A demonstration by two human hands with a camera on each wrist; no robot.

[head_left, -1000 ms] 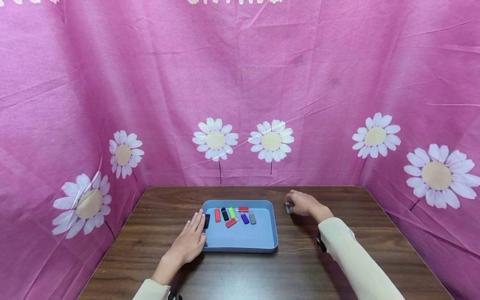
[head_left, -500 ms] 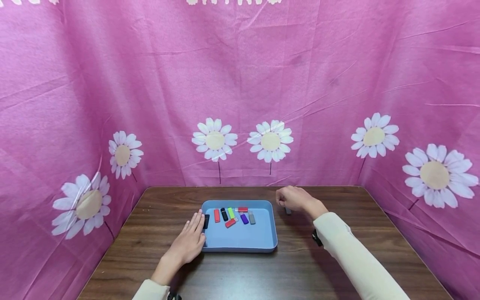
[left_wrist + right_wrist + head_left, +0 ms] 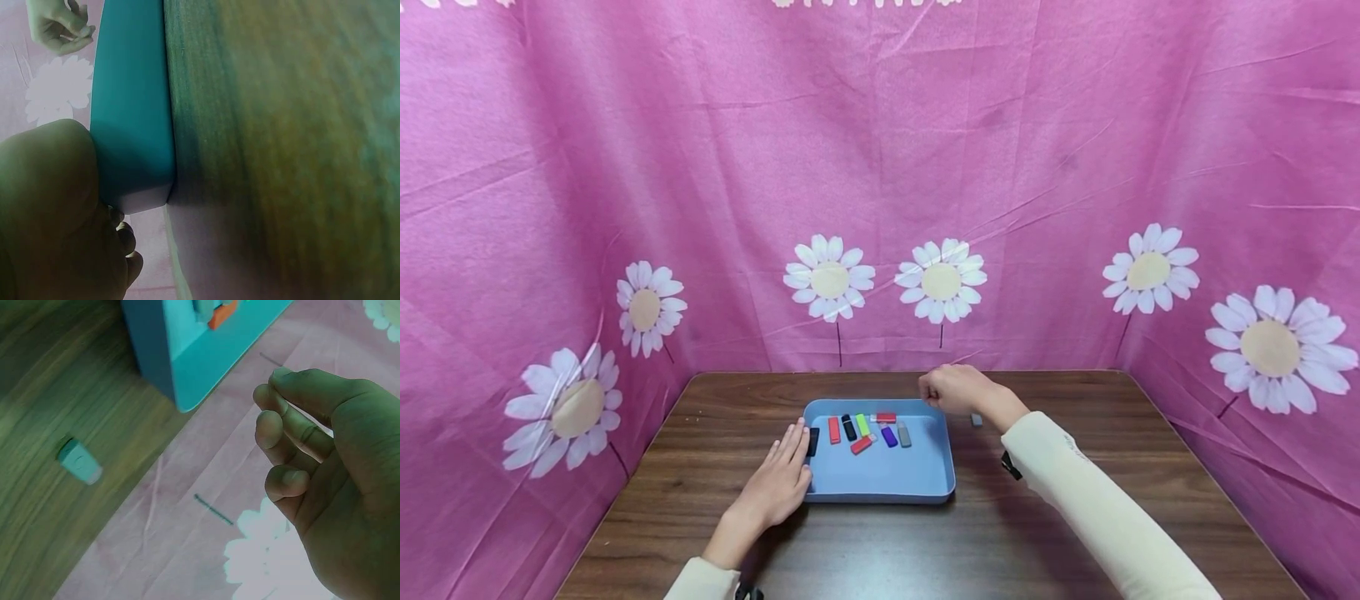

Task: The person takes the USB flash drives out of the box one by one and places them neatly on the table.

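Note:
My left hand lies with straight fingers along the left rim of a blue tray, its thumb by the front left corner. In the left wrist view, the palm is against the tray wall. My right hand is raised over the tray's far right corner, its fingers loosely curled. Nothing shows between the thumb and fingertips of this hand in the right wrist view. A grey USB stick lies on the table right of the tray.
Inside the tray are several USB sticks, among them a purple one, a lime one and a grey one. A black flat piece sits by its left wall. Pink flowered curtain surrounds the brown wooden table.
My right hand has moved left from the grey USB stick on the table to the tray's far right corner, uncovering the stick. The left hand has stayed in place.

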